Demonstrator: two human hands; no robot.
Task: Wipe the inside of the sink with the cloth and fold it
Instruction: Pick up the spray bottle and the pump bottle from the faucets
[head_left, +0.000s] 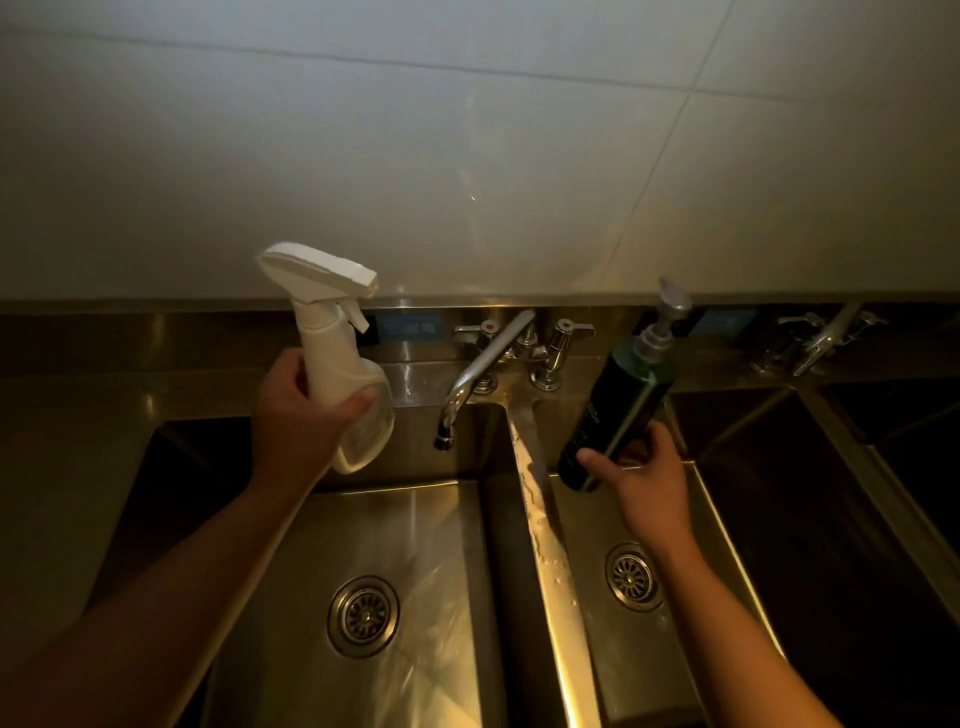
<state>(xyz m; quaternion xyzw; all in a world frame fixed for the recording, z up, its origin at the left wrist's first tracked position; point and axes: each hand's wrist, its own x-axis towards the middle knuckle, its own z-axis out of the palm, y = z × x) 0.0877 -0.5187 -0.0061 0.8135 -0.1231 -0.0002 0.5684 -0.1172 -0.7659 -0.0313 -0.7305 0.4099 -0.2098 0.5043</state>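
Hands full: my left hand (306, 410) grips a white spray bottle (337, 364) upright; right hand (644, 478), fingers wrapped low, holds a dark pump bottle (618, 410) tilted. Sink (540, 499) basins lie directly below both; no cloth in view, so neither hand is nearer.

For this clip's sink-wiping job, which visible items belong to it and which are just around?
Belongs to the job:
- sink basins, the surface to wipe
- left hand, grip on the white spray bottle
- right hand, grip on the dark pump bottle
- no cloth in view

Just around:
- faucet
- second faucet, far right
- tiled wall
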